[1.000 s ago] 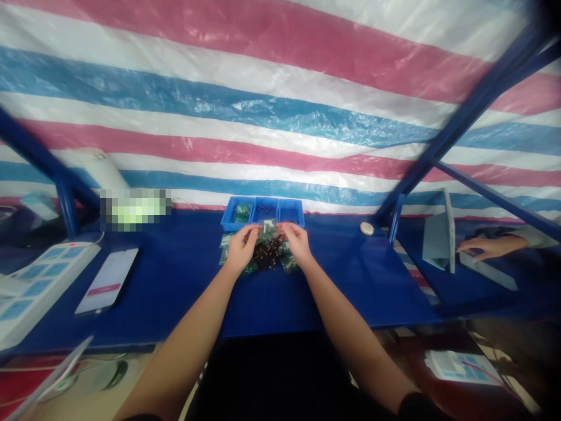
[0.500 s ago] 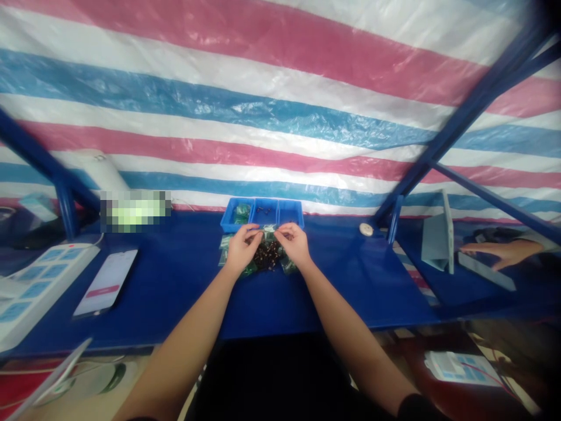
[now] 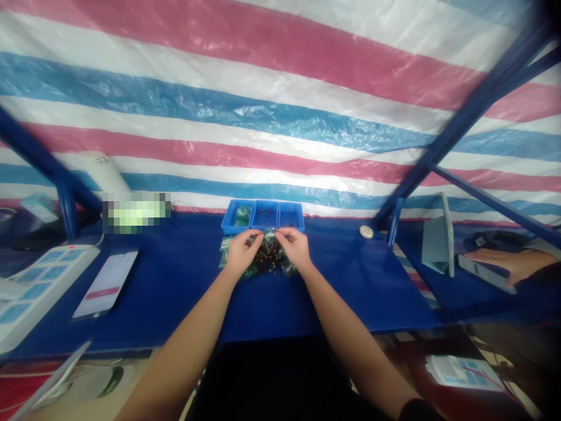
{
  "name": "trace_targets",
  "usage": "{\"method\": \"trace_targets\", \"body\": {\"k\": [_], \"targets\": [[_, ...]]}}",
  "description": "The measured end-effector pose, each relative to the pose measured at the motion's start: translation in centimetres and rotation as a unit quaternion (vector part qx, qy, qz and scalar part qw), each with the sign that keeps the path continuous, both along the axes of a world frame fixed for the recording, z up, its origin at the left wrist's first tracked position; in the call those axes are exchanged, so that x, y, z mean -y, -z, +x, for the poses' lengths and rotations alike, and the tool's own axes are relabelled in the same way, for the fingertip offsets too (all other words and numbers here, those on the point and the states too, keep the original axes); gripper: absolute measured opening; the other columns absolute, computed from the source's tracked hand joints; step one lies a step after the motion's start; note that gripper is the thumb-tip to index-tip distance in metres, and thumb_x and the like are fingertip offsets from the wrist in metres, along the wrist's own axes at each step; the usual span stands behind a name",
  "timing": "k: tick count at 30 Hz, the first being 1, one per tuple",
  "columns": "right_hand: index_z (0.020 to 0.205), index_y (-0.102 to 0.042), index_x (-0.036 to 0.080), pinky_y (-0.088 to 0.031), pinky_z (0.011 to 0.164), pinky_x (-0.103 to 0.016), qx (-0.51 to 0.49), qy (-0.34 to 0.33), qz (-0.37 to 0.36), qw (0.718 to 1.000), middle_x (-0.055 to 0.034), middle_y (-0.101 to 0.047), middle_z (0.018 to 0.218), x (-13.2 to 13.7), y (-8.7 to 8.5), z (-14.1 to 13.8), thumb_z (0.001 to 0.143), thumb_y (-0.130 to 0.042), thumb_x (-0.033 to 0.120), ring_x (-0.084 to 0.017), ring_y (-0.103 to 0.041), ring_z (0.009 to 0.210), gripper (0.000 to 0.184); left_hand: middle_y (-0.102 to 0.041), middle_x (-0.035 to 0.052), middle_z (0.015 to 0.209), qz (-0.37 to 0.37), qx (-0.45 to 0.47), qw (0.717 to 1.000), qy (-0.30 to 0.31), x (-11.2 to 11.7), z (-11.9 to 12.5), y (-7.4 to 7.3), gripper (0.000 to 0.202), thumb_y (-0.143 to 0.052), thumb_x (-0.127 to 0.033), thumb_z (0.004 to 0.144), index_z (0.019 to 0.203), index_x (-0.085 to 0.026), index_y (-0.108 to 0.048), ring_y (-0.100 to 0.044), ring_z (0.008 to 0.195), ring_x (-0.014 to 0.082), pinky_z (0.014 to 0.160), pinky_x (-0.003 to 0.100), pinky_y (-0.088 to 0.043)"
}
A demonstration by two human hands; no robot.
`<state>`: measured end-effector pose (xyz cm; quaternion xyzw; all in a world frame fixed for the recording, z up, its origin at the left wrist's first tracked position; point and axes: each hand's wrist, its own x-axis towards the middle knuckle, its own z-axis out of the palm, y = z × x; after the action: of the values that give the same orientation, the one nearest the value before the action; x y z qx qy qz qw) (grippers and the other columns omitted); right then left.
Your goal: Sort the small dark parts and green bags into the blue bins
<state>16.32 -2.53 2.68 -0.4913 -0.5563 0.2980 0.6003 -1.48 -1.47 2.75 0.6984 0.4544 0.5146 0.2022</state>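
Observation:
Between my two hands is a small clear plastic bag (image 3: 269,235), pinched at its left side by my left hand (image 3: 243,250) and at its right side by my right hand (image 3: 295,245). Below it lies a heap of small dark screw-like parts with brassy glints (image 3: 268,257); their exact kind is too small to tell. More small greenish bags (image 3: 227,245) lie around the heap, partly under my hands. Just behind stands a blue three-section tray (image 3: 265,227), holding greenish bags (image 3: 242,215) on the left and a few dark pieces (image 3: 263,211) in the middle.
On the blue table (image 3: 350,286) a phone (image 3: 105,285) and a power strip (image 3: 41,286) lie to the left. A round pale object (image 3: 366,232) sits at the right, near a blue metal post (image 3: 395,222). Another person's hand (image 3: 504,262) is at a tablet-like device (image 3: 484,273) further right.
My hands and the bag have dropped slightly towards the heap, fingers still pinching. The other person's hand at the right has shifted over the flat device.

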Motion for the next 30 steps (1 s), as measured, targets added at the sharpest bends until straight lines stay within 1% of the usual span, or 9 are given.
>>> {"method": "trace_targets", "body": {"k": [3,5,10,14,16,19,22,26,30], "targets": [[0.088,-0.074,0.018,-0.053,0.073,-0.031,0.004,-0.001,0.0,1.0,-0.0055,-0.075,0.089,0.01,-0.02,0.02,0.078,-0.068,0.037,-0.02,-0.069,0.082,0.022,-0.07,0.0047,0.089,0.024,-0.004,1.0,0.007,-0.01,-0.01,-0.17,0.025,-0.059,-0.041,0.086,0.088,-0.019,-0.07,-0.062,0.071,0.0139,0.064,0.024,-0.049],[0.089,-0.074,0.018,-0.054,0.073,-0.031,0.007,-0.001,-0.003,1.0,-0.0057,-0.075,0.09,-0.02,0.02,0.04,0.078,-0.069,0.037,-0.021,-0.069,0.082,0.022,-0.069,0.0041,0.087,0.021,-0.001,1.0,0.008,-0.05,-0.01,-0.06,0.024,-0.059,-0.04,0.086,0.087,-0.019,-0.07,-0.061,0.071,0.0137,0.064,0.024,-0.049],[0.091,-0.074,0.019,-0.054,0.073,-0.032,0.016,-0.005,-0.012,1.0,-0.0056,-0.075,0.091,-0.07,0.15,0.17,0.079,-0.068,0.039,-0.02,-0.068,0.079,0.024,-0.063,-0.0012,0.064,-0.037,0.004,0.999,0.002,-0.09,-0.08,0.48,0.026,-0.059,-0.043,0.086,0.091,-0.019,-0.068,-0.058,0.058,0.0126,0.059,0.024,-0.046],[0.087,-0.074,0.019,-0.054,0.074,-0.032,0.027,-0.004,-0.003,1.0,-0.0056,-0.075,0.088,-0.05,0.2,0.26,0.078,-0.069,0.04,-0.021,-0.068,0.078,0.024,-0.061,-0.0029,0.058,-0.067,0.011,0.997,0.024,-0.01,-0.12,0.48,0.028,-0.057,-0.044,0.088,0.095,-0.019,-0.066,-0.058,0.053,0.0126,0.057,0.024,-0.045],[0.088,-0.074,0.019,-0.054,0.071,-0.032,0.002,-0.021,-0.022,1.0,-0.0056,-0.075,0.083,-0.15,0.26,0.2,0.078,-0.068,0.043,-0.021,-0.068,0.074,0.027,-0.063,-0.0025,0.059,-0.08,0.025,0.996,0.043,0.03,-0.12,0.36,0.029,-0.054,-0.045,0.089,0.097,-0.019,-0.065,-0.06,0.054,0.0135,0.058,0.024,-0.047],[0.091,-0.072,0.018,-0.055,0.063,-0.031,-0.064,-0.07,-0.064,0.993,-0.0062,-0.075,0.079,-0.43,0.37,0.06,0.082,-0.062,0.05,-0.02,-0.069,0.069,0.035,-0.069,0.0011,0.072,-0.086,0.058,0.992,0.077,0.05,-0.14,0.23,0.028,-0.049,-0.043,0.092,0.1,-0.019,-0.062,-0.065,0.065,0.0153,0.064,0.026,-0.05],[0.089,-0.073,0.018,-0.055,0.063,-0.031,-0.094,-0.075,-0.071,0.99,-0.0069,-0.075,0.08,-0.6,0.34,0.05,0.081,-0.062,0.052,-0.021,-0.071,0.072,0.037,-0.07,0.0033,0.083,-0.071,0.061,0.993,0.074,-0.04,-0.16,0.3,0.027,-0.047,-0.04,0.093,0.099,-0.019,-0.062,-0.066,0.072,0.0159,0.067,0.027,-0.051],[0.087,-0.072,0.019,-0.057,0.074,-0.034,-0.094,-0.073,-0.053,0.991,-0.0059,-0.075,0.085,-0.44,0.2,0.18,0.072,-0.074,0.041,-0.022,-0.071,0.078,0.027,-0.069,0.0039,0.089,-0.041,0.049,0.997,0.051,-0.25,-0.1,0.6,0.019,-0.055,-0.034,0.088,0.095,-0.019,-0.063,-0.065,0.075,0.016,0.069,0.027,-0.051],[0.081,-0.07,0.018,-0.057,0.079,-0.034,-0.069,-0.084,-0.039,0.993,-0.0061,-0.074,0.085,-0.27,0.28,0.18,0.071,-0.074,0.034,-0.021,-0.071,0.08,0.02,-0.067,0.0031,0.089,-0.035,0.035,0.998,0.037,-0.34,-0.09,0.7,0.015,-0.055,-0.03,0.087,0.092,-0.019,-0.063,-0.065,0.074,0.0155,0.069,0.027,-0.051]]}}
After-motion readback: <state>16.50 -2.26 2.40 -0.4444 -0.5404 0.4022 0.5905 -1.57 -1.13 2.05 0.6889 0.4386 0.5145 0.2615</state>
